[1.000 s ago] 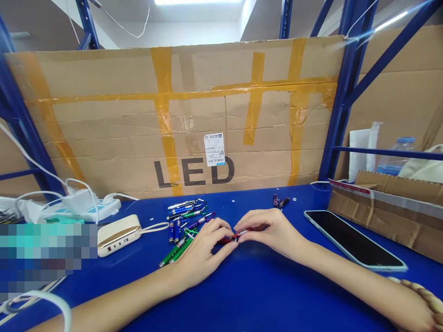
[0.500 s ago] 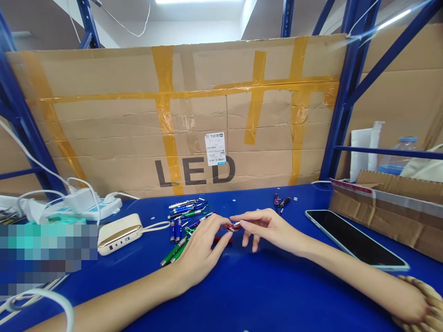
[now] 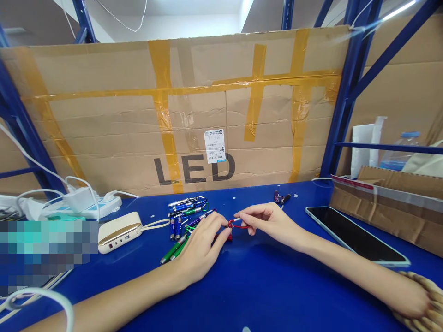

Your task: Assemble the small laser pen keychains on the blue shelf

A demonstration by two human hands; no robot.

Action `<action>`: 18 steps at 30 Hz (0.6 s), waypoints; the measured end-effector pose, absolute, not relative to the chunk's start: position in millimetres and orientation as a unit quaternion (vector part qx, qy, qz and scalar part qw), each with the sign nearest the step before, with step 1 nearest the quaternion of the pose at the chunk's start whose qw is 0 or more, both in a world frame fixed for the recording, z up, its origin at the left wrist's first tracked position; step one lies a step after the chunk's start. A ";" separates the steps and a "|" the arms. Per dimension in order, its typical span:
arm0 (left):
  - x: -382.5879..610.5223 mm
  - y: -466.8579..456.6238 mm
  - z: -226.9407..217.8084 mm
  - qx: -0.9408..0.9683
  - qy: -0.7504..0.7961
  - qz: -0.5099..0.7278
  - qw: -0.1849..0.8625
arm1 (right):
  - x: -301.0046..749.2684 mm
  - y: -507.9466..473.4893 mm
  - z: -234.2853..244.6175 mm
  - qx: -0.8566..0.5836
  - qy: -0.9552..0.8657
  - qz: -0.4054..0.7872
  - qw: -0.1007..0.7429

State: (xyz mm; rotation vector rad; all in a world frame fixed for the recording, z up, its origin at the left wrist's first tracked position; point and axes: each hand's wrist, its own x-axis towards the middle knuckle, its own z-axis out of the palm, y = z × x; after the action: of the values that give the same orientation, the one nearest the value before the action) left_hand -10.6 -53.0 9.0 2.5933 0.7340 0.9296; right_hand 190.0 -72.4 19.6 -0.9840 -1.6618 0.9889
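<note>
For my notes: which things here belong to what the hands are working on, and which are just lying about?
In use: left hand on a red pen light; right hand pinching a red carabiner clip; pile of pen lights beside them.
Lying about: power bank, smartphone, power strip.

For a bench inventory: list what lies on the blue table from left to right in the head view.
White power strip, cream power bank, pile of keychain pens, left hand, red carabiner, right hand, black smartphone, cardboard mailer

Penlights beside power bank (phone right)
</note>
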 end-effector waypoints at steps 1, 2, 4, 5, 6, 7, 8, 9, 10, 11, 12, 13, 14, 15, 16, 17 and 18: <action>-10.4 -53.1 9.1 0.901 0.253 0.323 0.141 | 189.9 -72.6 19.9 -0.403 -0.678 0.396 0.469; -10.2 -53.3 9.1 0.901 0.252 0.325 0.137 | 189.7 -72.9 20.4 -0.405 -0.678 0.393 0.471; -9.9 -53.8 9.3 0.900 0.252 0.328 0.135 | 189.3 -73.5 21.7 -0.407 -0.672 0.395 0.477; -9.9 -54.1 9.4 0.899 0.253 0.330 0.135 | 189.0 -73.7 22.3 -0.408 -0.666 0.399 0.480; -10.0 -54.4 9.6 0.898 0.255 0.330 0.136 | 188.9 -73.9 22.8 -0.410 -0.660 0.406 0.482; -10.0 -54.7 9.9 0.897 0.258 0.331 0.137 | 188.7 -73.9 23.0 -0.411 -0.654 0.413 0.482; -10.1 -54.9 10.1 0.896 0.261 0.330 0.138 | 188.6 -73.8 22.9 -0.412 -0.650 0.421 0.479; -10.2 -55.1 10.3 0.895 0.265 0.330 0.140 | 188.5 -73.6 22.6 -0.411 -0.649 0.429 0.475; -10.2 -55.3 10.5 0.894 0.269 0.328 0.142 | 188.5 -73.5 22.1 -0.409 -0.649 0.436 0.471; -10.2 -55.3 10.5 0.894 0.273 0.325 0.144 | 188.4 -73.3 21.5 -0.406 -0.650 0.442 0.467; -10.1 -55.4 10.6 0.894 0.276 0.321 0.146 | 188.3 -73.1 21.0 -0.403 -0.651 0.447 0.463; -10.0 -55.4 10.5 0.894 0.280 0.317 0.147 | 188.3 -73.1 20.5 -0.400 -0.652 0.450 0.461; -9.8 -55.3 10.4 0.894 0.282 0.315 0.147 | 188.2 -73.0 20.2 -0.397 -0.652 0.452 0.461; -9.6 -55.3 10.2 0.895 0.283 0.314 0.145 | 188.2 -73.1 20.2 -0.396 -0.652 0.452 0.462; -9.5 -55.1 9.9 0.895 0.282 0.315 0.143 | 188.1 -73.2 20.3 -0.396 -0.651 0.451 0.464; -9.4 -55.0 9.7 0.895 0.281 0.316 0.142 | 188.2 -73.3 20.5 -0.396 -0.650 0.450 0.467; -9.5 -54.7 9.3 0.896 0.279 0.316 0.141 | 188.2 -73.4 20.9 -0.396 -0.649 0.448 0.470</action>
State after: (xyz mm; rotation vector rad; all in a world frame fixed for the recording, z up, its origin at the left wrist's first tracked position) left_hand -9.5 -54.7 9.3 2.5865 0.8057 0.9128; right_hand 188.2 -73.4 20.9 -0.9715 -1.5902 1.0990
